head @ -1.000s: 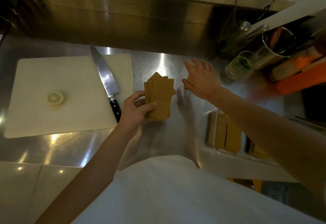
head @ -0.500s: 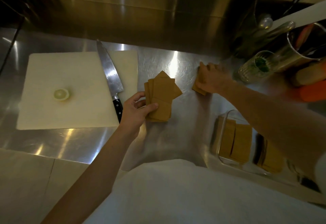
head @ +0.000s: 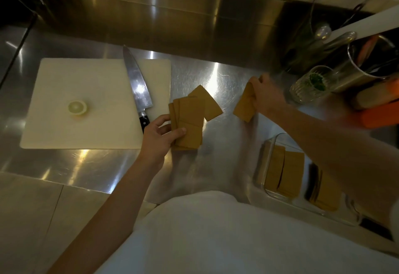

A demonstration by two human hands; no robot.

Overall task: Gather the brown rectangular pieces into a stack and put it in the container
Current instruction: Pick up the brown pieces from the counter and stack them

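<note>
With some brown rectangular pieces already standing in the clear glass container (head: 267, 159), the left hand (head: 158, 135) clamps a fanned pile (head: 189, 118) on the steel desk (head: 216, 75) while the right hand (head: 266, 96) pinches another piece (head: 244, 106), stacking and loading still ahead.

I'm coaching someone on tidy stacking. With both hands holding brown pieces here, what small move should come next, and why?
Probably bring the right hand and its brown pieces over to the fanned pile under the left hand and square them together. The two lots lie apart on the counter, and the container wants one stack.
</note>
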